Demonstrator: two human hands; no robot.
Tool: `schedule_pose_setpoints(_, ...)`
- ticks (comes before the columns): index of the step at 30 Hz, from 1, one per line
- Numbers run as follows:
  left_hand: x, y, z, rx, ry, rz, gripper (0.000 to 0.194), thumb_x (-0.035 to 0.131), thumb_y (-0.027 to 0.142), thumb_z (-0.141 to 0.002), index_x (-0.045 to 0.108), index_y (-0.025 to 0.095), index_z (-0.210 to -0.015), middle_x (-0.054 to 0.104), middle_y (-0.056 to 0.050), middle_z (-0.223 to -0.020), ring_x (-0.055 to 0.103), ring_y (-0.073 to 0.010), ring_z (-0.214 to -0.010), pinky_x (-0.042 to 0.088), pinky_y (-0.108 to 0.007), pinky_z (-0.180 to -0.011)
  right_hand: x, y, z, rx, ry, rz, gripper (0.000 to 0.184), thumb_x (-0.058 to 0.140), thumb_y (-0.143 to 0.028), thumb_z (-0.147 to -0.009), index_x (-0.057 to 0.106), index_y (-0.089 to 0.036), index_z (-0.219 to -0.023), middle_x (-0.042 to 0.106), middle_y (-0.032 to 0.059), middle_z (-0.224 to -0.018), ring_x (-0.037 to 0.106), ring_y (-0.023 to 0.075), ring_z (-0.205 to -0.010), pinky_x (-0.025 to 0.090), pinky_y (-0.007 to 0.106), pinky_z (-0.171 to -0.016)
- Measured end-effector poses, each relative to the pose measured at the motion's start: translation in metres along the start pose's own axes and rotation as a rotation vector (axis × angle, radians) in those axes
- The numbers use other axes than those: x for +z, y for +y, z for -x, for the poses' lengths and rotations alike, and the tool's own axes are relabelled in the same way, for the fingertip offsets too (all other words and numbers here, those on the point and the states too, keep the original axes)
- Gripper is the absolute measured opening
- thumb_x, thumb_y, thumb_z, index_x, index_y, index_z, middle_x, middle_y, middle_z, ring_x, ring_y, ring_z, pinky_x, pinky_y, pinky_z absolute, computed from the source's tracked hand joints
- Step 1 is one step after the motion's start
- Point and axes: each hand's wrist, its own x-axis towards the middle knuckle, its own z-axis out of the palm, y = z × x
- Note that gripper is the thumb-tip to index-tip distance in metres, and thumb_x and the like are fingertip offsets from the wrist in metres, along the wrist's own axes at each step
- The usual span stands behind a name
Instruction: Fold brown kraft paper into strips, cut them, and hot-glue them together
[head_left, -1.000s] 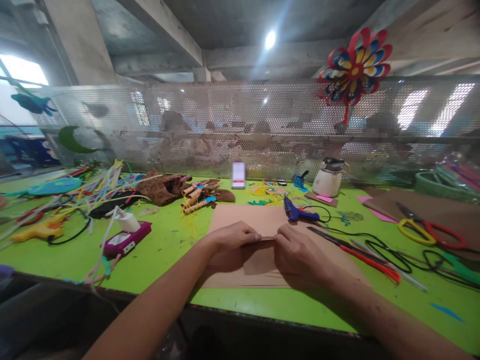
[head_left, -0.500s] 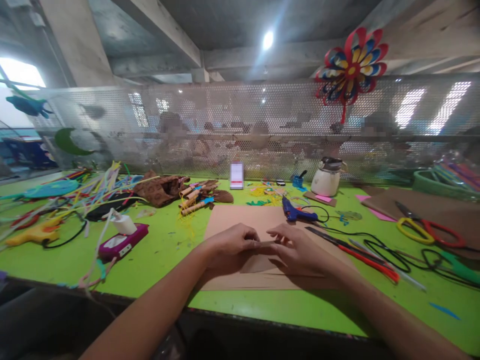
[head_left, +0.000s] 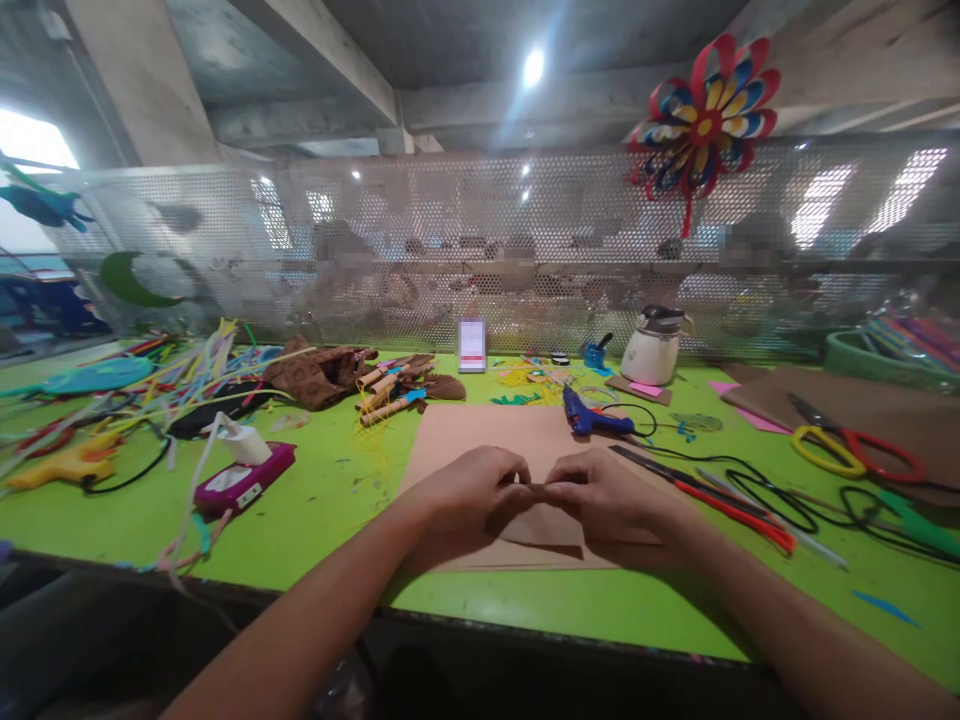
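Note:
Both hands pinch the far edge of a small piece of brown paper (head_left: 546, 527), which looks folded or rolled along that edge. My left hand (head_left: 480, 482) grips it from the left with thumb and fingers together. Close by on the right, my right hand (head_left: 604, 490) pinches the same edge, its fingers bent. Under the piece lies a larger tan sheet (head_left: 465, 432) on the green table. A blue glue gun (head_left: 592, 414) rests at the sheet's far right corner. Beside my right hand lies a black and red long-bladed tool (head_left: 720, 505).
Scissors (head_left: 855, 452) lie on brown paper at the right, near tangled black cable (head_left: 780, 500). A purple power strip (head_left: 246, 480) and a yellow glue gun (head_left: 67, 462) lie left. Behind stand a white jug (head_left: 649, 352), a phone (head_left: 472, 346) and a perforated screen (head_left: 420, 220).
My right hand has closed from loosely spread fingers to a pinch on the paper's edge. The paper has shifted slightly right, and both hands are near each other.

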Motion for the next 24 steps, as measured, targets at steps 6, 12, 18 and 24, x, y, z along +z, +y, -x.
schedule_pose_setpoints(6,0.001,-0.005,-0.006,0.042,-0.061,0.023,0.033,0.045,0.041,-0.088,0.065,0.016,-0.092,0.065,-0.005,-0.084,0.052,-0.0146,-0.072,0.036,-0.023,-0.062,0.000,-0.007,0.002,-0.088,0.001,0.026,0.023,0.053,-0.030,-0.083,0.070,-0.015,-0.084,0.067,0.0025,-0.076,0.057,0.0155,-0.070,0.042,0.024,-0.064)
schedule_pose_setpoints(12,0.001,0.002,-0.003,0.028,-0.045,-0.005,0.031,0.047,0.041,-0.086,0.064,0.017,-0.095,0.065,-0.006,-0.087,0.053,-0.0158,-0.071,0.035,-0.024,-0.061,0.005,-0.010,0.005,-0.121,0.003,0.030,0.030,0.048,-0.033,-0.087,0.069,-0.014,-0.078,0.066,0.0011,-0.071,0.054,0.0142,-0.066,0.041,0.023,-0.062)
schedule_pose_setpoints(18,0.003,-0.007,-0.008,-0.022,-0.133,0.073,0.025,0.049,0.037,-0.084,0.064,0.019,-0.092,0.065,-0.003,-0.085,0.054,-0.0147,-0.073,0.036,-0.023,-0.062,0.004,-0.005,0.003,-0.103,-0.050,-0.027,0.034,0.052,-0.041,-0.085,0.070,-0.013,-0.080,0.067,0.0017,-0.072,0.052,0.0137,-0.065,0.041,0.023,-0.061)
schedule_pose_setpoints(24,0.003,-0.013,-0.006,-0.071,-0.100,0.059,0.029,0.048,0.041,-0.082,0.063,0.017,-0.086,0.064,-0.002,-0.077,0.051,-0.0141,-0.066,0.033,-0.024,-0.055,-0.004,-0.008,0.003,0.014,-0.016,0.079,0.041,0.056,-0.051,-0.080,0.065,-0.013,-0.067,0.055,-0.0014,-0.057,0.044,0.0105,-0.055,0.033,0.020,-0.050)
